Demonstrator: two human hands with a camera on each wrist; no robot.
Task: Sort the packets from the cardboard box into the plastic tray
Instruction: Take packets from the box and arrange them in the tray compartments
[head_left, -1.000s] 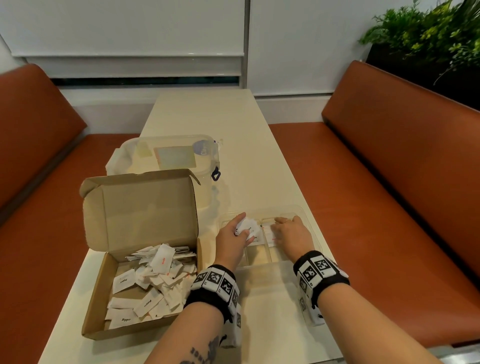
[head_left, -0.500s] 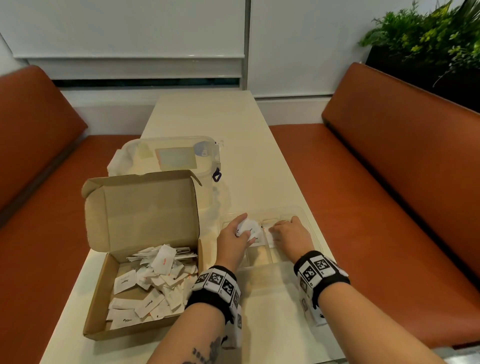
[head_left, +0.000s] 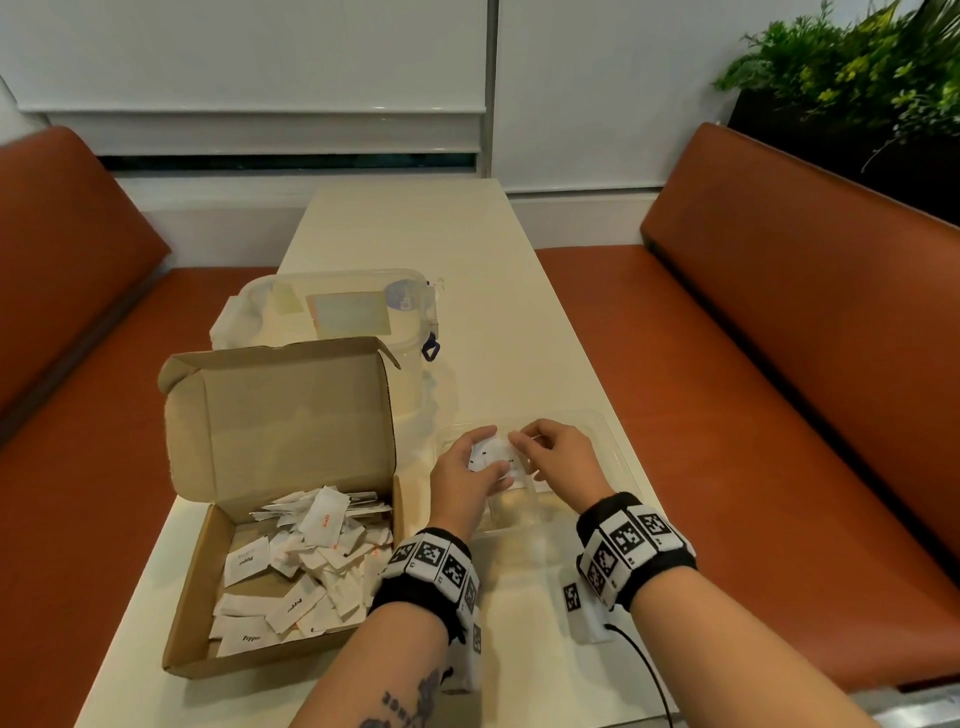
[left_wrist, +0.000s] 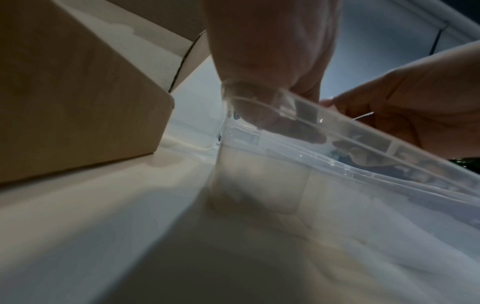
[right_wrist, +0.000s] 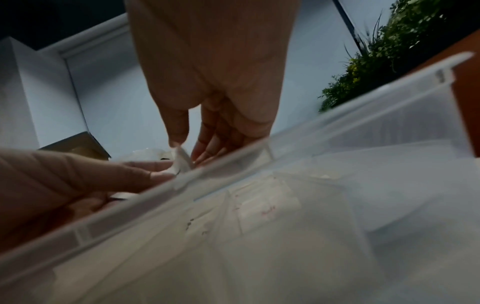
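Note:
An open cardboard box (head_left: 197, 613) at the table's left front holds several white packets (head_left: 306, 561) printed "Pepper" or "Salt". To its right lies the clear plastic tray (head_left: 605, 431), with a few packets in its compartments (right_wrist: 265, 207). Over the tray my left hand (head_left: 467, 467) grips a small bunch of white packets (head_left: 491, 454). My right hand (head_left: 550, 457) is close beside it, and its thumb and fingers pinch one packet (right_wrist: 182, 158) from that bunch. In the left wrist view the tray's rim (left_wrist: 337, 127) hides the packets.
A clear lidded plastic container (head_left: 337, 312) stands behind the box. Orange bench seats (head_left: 779, 364) flank the narrow cream table (head_left: 415, 234). A planter with green plants (head_left: 857, 67) sits at the far right. A small tagged white device (head_left: 582, 608) with a black cable lies near my right wrist.
My right hand has lifted from the tray's compartments and moved left to the bunch in my left hand, where it now pinches a packet. The left hand has barely moved.

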